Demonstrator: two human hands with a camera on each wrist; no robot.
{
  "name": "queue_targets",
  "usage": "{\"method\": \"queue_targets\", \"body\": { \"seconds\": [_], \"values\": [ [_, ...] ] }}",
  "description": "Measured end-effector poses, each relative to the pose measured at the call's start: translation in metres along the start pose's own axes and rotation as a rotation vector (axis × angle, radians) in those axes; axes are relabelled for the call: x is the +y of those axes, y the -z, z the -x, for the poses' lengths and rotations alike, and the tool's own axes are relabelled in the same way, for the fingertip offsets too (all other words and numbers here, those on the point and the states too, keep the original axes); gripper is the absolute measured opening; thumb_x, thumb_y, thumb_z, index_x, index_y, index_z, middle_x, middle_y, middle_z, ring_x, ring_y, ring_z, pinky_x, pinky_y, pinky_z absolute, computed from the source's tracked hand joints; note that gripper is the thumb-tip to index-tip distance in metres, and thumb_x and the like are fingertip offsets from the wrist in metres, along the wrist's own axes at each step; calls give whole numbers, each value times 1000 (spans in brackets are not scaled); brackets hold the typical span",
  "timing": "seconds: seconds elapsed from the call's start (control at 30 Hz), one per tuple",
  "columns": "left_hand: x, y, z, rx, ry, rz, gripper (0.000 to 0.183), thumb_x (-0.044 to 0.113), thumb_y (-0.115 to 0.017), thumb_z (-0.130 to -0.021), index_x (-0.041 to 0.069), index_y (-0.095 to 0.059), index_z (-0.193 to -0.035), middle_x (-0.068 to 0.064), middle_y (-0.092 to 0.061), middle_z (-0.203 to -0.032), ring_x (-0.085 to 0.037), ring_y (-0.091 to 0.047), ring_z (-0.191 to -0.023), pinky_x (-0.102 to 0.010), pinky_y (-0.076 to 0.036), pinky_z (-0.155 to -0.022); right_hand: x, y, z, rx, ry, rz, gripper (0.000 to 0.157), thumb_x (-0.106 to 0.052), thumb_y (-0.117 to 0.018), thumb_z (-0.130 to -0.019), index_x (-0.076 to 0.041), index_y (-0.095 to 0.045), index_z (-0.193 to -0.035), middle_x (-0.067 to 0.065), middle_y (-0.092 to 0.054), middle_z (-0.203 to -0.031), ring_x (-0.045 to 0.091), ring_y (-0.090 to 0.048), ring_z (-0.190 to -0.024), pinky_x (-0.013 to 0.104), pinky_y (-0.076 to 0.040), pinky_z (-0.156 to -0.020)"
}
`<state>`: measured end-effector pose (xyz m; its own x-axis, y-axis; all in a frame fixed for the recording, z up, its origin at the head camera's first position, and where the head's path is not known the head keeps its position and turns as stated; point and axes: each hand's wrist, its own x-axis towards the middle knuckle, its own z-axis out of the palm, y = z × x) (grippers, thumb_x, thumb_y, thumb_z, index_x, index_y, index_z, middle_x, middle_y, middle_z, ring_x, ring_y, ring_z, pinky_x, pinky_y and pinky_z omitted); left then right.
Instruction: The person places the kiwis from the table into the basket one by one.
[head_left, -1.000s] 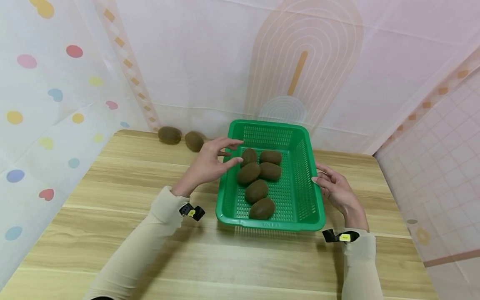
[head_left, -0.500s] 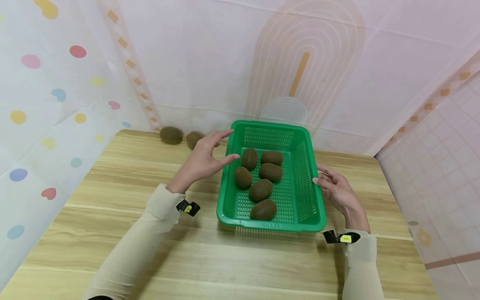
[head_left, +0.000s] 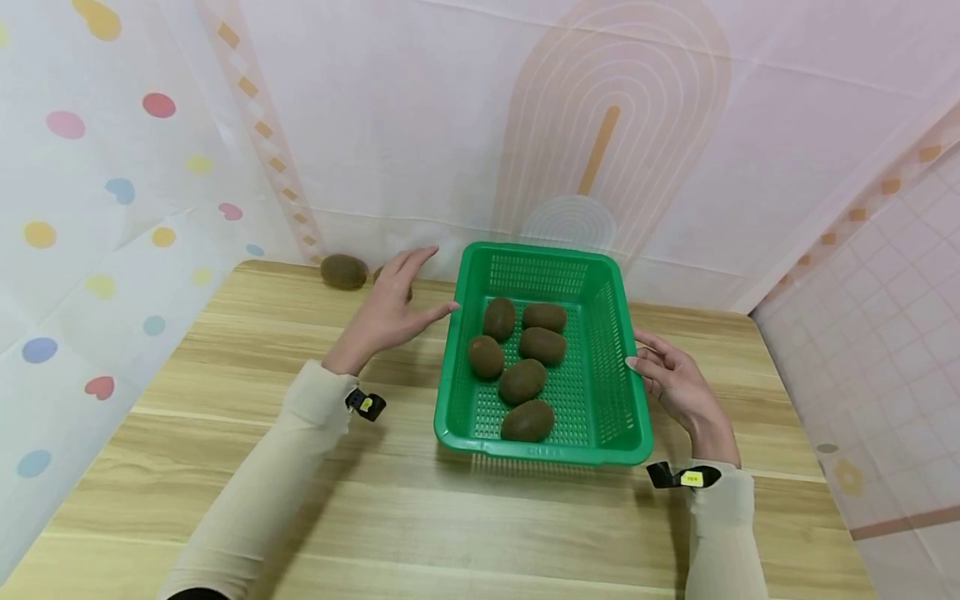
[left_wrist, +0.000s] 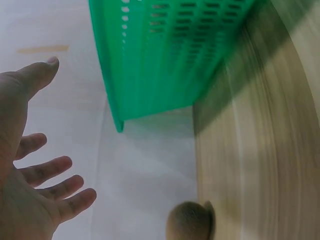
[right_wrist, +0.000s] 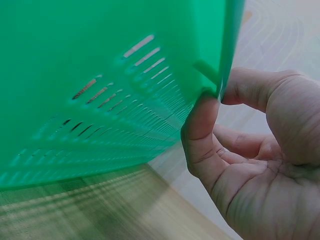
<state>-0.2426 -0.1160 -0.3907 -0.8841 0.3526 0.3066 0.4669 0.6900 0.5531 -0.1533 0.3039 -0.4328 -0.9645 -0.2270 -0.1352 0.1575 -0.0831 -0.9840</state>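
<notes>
A green plastic basket (head_left: 525, 451) stands on the wooden table, with several brown kiwis (head_left: 522, 382) lying mostly in its left half. My right hand (head_left: 681, 390) pinches the basket's right rim between thumb and curled index finger, as the right wrist view also shows. My left hand (head_left: 384, 310), empty and with fingers spread, hovers left of the basket, apart from its rim. Behind that hand lies a kiwi (head_left: 377, 273), mostly hidden in the head view. Another kiwi (head_left: 343, 272) rests farther left at the table's back edge. In the left wrist view one kiwi (left_wrist: 189, 221) shows near the bottom.
The wooden table (head_left: 465, 533) meets a patterned cloth wall (head_left: 420, 125) right behind the basket and the loose kiwis. More cloth walls rise at the left and right sides.
My left hand let a kiwi go inside the basket at the left, then moved left and out over the rim towards the loose kiwis. The right hand stays on the rim.
</notes>
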Motion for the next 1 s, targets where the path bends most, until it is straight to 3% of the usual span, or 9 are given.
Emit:
{"method": "queue_targets", "body": {
  "seconds": [0.47,1.0],
  "values": [
    [-46,-8,-6,29,112,-14,91,54,-69,-78,21,-24,-149,-8,-25,-151,-28,-23,-138,-51,-28,-109,0,-1,0,-2,2,-6,62,-10,-62,-91,-5,-32,-145,7,-59,-99,13,-62,-87,25,-55,-77],
    [-87,-15,-17,-6,283,35,99,62,-65,-76,24,-13,-152,-13,-15,-153,-35,-18,-140,-59,-29,-106,-1,-1,0,0,0,-14,62,-8,-61,-91,-4,-31,-145,8,-58,-101,12,-62,-88,25,-55,-76]
  ]
}}
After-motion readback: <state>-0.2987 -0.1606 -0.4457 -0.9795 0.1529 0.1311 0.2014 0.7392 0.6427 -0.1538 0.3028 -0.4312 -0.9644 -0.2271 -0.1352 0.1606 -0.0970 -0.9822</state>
